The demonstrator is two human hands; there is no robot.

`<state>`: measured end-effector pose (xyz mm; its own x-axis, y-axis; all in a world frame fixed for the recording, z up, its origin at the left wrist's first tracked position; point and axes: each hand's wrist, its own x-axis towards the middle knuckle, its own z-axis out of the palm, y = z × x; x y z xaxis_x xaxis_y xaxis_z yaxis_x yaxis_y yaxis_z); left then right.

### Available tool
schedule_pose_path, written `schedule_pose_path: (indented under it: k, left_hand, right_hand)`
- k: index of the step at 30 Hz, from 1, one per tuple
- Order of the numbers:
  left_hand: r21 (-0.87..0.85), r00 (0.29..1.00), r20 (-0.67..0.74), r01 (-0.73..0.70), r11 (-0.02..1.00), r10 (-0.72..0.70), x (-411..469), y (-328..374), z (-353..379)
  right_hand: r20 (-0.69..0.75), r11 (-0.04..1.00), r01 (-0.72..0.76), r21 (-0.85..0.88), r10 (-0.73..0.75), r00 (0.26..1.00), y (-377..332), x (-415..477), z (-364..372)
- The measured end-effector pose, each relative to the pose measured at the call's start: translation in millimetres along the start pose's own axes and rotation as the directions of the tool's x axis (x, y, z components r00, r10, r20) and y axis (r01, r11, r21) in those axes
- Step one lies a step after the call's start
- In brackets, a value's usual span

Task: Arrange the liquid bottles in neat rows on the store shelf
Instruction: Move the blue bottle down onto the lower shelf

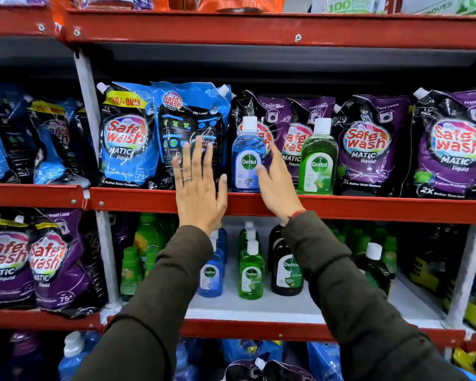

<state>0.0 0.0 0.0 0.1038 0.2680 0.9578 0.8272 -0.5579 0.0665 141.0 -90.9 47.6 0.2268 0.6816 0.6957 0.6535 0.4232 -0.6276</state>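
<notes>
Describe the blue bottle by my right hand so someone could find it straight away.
Find the middle red shelf lined with Safewash pouches. Two Dettol bottles stand at its front edge, before the purple pouches. The blue bottle is the left one, white-capped, with the right hand touching its side; its neighbour, the green bottle, stands untouched.

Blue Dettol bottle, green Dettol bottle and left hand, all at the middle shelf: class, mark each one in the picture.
Blue Dettol bottle [248, 160]: head view, on its round label.
Green Dettol bottle [318, 163]: head view, on its label.
Left hand [197, 188]: head view, on the back of the hand.
</notes>
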Motion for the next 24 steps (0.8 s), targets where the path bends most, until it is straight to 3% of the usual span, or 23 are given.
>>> schedule_pose_path:
  k: [6,10,19,24]
  left_hand:
    - [0.018,0.999,0.038,0.030,0.999,-0.030,-6.8,-11.2,9.9]
    - [0.034,0.999,0.026,0.027,0.999,-0.028,-6.4,-12.1,10.6]
    - [0.039,0.999,0.037,0.014,0.999,-0.016,-1.4,-12.0,13.7]
    - [0.023,0.998,0.064,0.025,0.999,-0.026,-34.9,-19.8,-3.7]
  right_hand:
    - [0.053,0.987,-0.158,0.014,0.157,0.986,2.0,20.1,1.3]
    - [0.047,0.966,-0.220,0.138,0.216,0.975,9.6,28.0,2.3]
    - [-0.033,0.941,-0.155,0.302,0.173,0.984,-0.3,30.5,-4.7]
    - [0.059,0.922,-0.180,0.343,0.170,0.984,-18.3,-4.8,-1.5]
